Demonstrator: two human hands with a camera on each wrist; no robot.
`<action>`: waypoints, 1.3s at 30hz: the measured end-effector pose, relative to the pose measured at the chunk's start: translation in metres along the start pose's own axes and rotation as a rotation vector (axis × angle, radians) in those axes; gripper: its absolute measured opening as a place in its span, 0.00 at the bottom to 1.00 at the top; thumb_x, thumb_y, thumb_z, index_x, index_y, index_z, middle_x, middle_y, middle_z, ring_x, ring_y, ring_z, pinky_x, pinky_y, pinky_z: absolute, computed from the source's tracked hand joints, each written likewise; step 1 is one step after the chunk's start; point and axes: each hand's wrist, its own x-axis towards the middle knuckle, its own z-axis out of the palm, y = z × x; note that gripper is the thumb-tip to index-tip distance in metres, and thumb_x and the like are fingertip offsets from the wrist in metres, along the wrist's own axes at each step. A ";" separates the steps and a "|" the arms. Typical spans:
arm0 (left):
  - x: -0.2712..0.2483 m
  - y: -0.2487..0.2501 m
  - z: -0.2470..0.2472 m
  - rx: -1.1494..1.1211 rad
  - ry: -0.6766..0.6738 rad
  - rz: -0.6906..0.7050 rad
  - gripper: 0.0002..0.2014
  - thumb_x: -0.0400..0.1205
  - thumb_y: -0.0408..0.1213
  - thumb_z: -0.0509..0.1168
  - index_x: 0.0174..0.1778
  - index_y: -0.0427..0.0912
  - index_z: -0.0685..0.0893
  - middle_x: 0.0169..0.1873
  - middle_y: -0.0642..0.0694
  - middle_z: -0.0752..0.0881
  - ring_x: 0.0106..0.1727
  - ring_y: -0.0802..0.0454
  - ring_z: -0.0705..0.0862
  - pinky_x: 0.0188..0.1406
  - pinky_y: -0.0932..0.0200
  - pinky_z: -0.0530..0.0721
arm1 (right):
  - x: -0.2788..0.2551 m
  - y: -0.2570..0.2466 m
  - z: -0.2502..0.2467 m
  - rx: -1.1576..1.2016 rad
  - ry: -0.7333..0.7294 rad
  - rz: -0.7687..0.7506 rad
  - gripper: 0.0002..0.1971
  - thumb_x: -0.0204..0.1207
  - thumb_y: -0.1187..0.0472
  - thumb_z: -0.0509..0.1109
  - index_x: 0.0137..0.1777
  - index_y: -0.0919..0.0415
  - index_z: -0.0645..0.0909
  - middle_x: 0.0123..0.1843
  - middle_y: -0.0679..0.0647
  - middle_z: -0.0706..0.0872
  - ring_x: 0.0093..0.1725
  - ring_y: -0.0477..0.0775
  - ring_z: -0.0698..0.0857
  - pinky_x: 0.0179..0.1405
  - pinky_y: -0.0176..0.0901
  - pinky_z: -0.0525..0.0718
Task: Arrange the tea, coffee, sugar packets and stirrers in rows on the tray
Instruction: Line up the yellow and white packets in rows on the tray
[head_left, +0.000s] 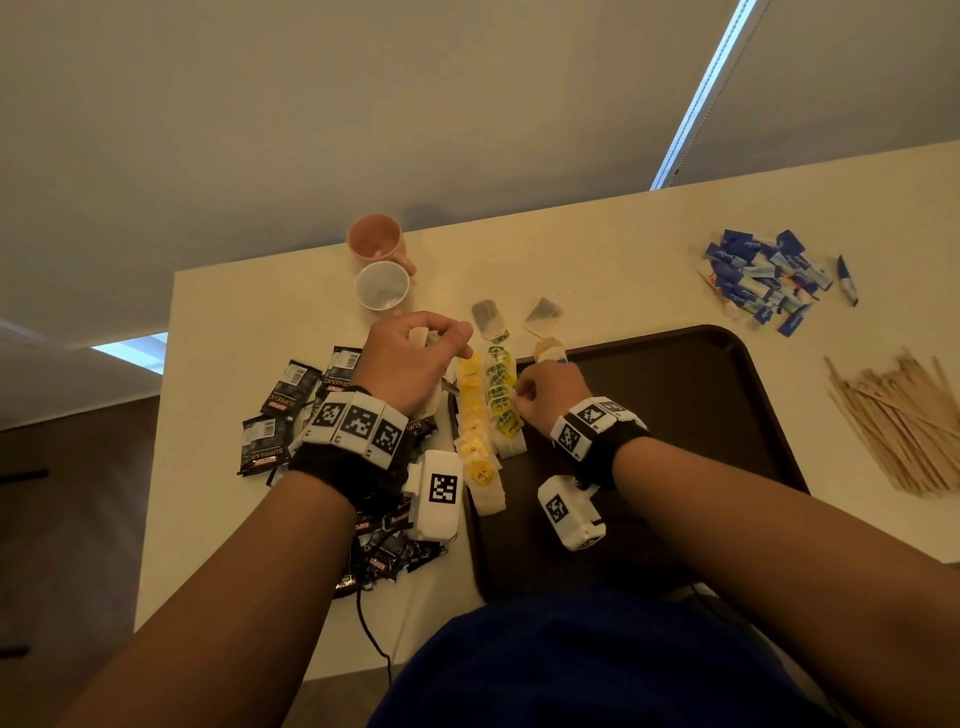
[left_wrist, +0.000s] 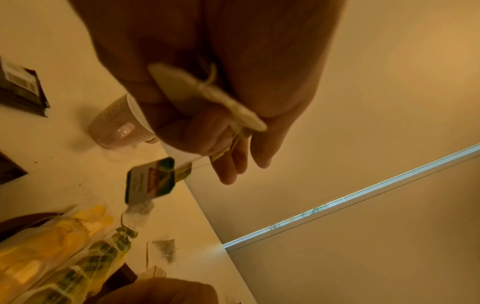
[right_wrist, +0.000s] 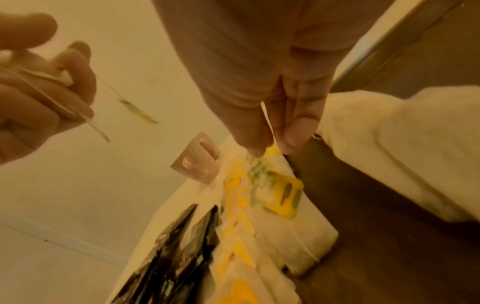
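My left hand (head_left: 415, 358) is raised beside the tray's left edge and grips a few pale tea bags (left_wrist: 202, 90). A green tag (left_wrist: 150, 181) dangles from them on a string. On the dark brown tray (head_left: 675, 415) lie two rows of tea bags, one with yellow tags (head_left: 472, 415) and one with green tags (head_left: 501, 395). My right hand (head_left: 519, 389) hovers over the green row, thumb and forefinger (right_wrist: 296, 131) pinched on a thin string. Another tan tea bag (head_left: 548, 351) shows just beyond that hand.
Black coffee packets (head_left: 280, 410) are heaped left of the tray. Blue sugar packets (head_left: 763, 280) lie at the far right, and wooden stirrers (head_left: 893, 415) sit right of the tray. A pink cup (head_left: 374, 244), a white cup (head_left: 382, 286) and two loose tea bags (head_left: 488, 314) are behind.
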 end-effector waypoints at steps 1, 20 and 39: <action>-0.001 0.001 0.000 -0.028 0.000 -0.012 0.09 0.81 0.47 0.72 0.39 0.47 0.90 0.36 0.51 0.92 0.36 0.56 0.82 0.51 0.46 0.85 | -0.003 0.000 -0.006 0.039 0.040 -0.018 0.08 0.77 0.58 0.72 0.49 0.60 0.90 0.45 0.55 0.90 0.47 0.54 0.88 0.51 0.48 0.88; -0.008 0.006 0.013 -0.785 -0.012 -0.440 0.10 0.86 0.39 0.62 0.56 0.37 0.83 0.48 0.36 0.85 0.43 0.42 0.86 0.39 0.51 0.86 | -0.060 -0.060 -0.077 0.527 0.077 -0.360 0.04 0.72 0.66 0.77 0.43 0.66 0.87 0.34 0.57 0.89 0.32 0.55 0.88 0.36 0.53 0.90; -0.009 0.002 0.007 -0.555 0.023 -0.316 0.05 0.81 0.35 0.71 0.47 0.38 0.83 0.39 0.42 0.85 0.28 0.54 0.77 0.24 0.61 0.78 | -0.063 -0.032 -0.131 0.639 0.175 -0.469 0.05 0.79 0.65 0.71 0.48 0.63 0.89 0.42 0.59 0.92 0.39 0.51 0.89 0.37 0.35 0.84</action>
